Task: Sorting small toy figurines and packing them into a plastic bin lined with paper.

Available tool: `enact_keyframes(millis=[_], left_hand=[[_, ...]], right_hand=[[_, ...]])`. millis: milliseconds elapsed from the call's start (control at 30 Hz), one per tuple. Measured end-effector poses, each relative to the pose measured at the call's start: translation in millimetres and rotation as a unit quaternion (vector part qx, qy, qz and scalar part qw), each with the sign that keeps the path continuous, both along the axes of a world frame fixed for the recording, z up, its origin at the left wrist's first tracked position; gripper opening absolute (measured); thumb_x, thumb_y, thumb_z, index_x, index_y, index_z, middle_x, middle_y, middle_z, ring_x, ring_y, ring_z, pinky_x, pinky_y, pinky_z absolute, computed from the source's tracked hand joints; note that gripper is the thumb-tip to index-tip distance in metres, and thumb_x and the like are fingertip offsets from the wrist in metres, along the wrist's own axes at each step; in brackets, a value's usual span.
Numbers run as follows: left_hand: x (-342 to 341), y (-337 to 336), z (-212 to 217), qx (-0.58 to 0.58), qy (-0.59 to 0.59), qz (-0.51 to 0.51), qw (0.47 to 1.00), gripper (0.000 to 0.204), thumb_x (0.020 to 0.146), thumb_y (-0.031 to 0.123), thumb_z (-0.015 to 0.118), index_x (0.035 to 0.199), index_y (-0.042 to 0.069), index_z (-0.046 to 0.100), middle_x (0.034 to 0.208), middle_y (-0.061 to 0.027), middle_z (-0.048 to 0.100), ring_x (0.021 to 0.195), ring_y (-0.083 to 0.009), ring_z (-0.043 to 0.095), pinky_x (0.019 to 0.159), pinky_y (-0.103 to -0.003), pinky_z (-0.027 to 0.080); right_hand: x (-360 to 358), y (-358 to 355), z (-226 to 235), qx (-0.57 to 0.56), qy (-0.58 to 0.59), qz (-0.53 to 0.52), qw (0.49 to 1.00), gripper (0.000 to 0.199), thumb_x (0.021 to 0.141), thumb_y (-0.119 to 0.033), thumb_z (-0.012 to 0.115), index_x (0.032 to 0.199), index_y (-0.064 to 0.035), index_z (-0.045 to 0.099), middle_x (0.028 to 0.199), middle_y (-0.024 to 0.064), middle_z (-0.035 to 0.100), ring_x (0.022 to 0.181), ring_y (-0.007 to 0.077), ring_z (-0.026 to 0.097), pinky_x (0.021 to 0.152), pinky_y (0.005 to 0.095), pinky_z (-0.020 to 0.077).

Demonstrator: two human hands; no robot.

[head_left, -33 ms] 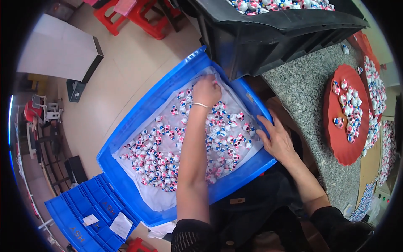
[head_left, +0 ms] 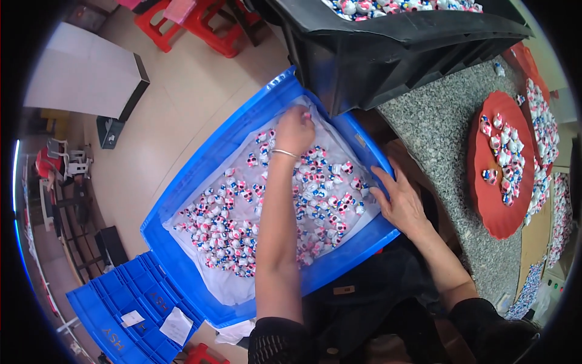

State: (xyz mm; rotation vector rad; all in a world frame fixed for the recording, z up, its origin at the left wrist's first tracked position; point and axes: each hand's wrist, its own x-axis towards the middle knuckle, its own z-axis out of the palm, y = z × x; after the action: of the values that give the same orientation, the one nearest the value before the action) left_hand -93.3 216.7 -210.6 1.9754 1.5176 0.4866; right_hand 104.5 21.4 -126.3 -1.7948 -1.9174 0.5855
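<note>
A blue plastic bin [head_left: 182, 176] lies before me, lined with a white cloth [head_left: 227, 291]. Many small white figurines [head_left: 227, 242] with pink and blue parts are spread over the cloth, packed closest at the near left. My left hand [head_left: 295, 131], with a bracelet at the wrist, is at the bin's far end. Its fingers are curled, and a pink bit of a figurine shows between them; the rest is hidden. My right hand [head_left: 401, 203] grips the bin's right rim, thumb inside and fingers over the edge.
A large black crate [head_left: 376, 67] of figurines stands at the far right. Beside it, a speckled stone counter [head_left: 424, 139] carries a red scalloped plate [head_left: 500, 224] with more figurines. A blue crate [head_left: 130, 303] lies at lower left; red stools [head_left: 200, 27] stand beyond.
My left hand has shifted slightly left and away from me, with the pink bit moving along. My right hand stays on the rim.
</note>
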Motion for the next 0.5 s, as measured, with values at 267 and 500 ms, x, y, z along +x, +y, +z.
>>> enact_keyframes(millis=[267, 500], left_hand=[[-19.3, 11.9, 3.2, -0.293, -0.545, 0.109, 0.778, 0.033, 0.084, 0.005, 0.054, 0.117, -0.002, 0.055, 0.082, -0.0031, 0.056, 0.074, -0.0153, 0.061, 0.068, -0.028, 0.05], [4.6, 14.7, -8.3, 0.113, -0.083, 0.109, 0.984, 0.029, 0.075, 0.009, 0.068, 0.1, 0.0, 0.057, 0.072, -0.0141, 0.062, 0.069, -0.0303, 0.062, 0.065, -0.039, 0.048]], right_hand=[[-50.4, 31.7, 0.2, 0.017, 0.086, 0.153, 0.984, 0.046, 0.081, -0.008, 0.061, 0.124, -0.0019, 0.048, 0.131, 0.0212, 0.042, 0.122, 0.0386, 0.041, 0.103, 0.0446, 0.0335], [-66.0, 106.3, -85.7, -0.126, 0.048, 0.035, 0.99, 0.052, 0.089, -0.017, 0.05, 0.134, 0.0029, 0.032, 0.138, 0.0285, 0.032, 0.129, 0.041, 0.032, 0.108, 0.0445, 0.0269]])
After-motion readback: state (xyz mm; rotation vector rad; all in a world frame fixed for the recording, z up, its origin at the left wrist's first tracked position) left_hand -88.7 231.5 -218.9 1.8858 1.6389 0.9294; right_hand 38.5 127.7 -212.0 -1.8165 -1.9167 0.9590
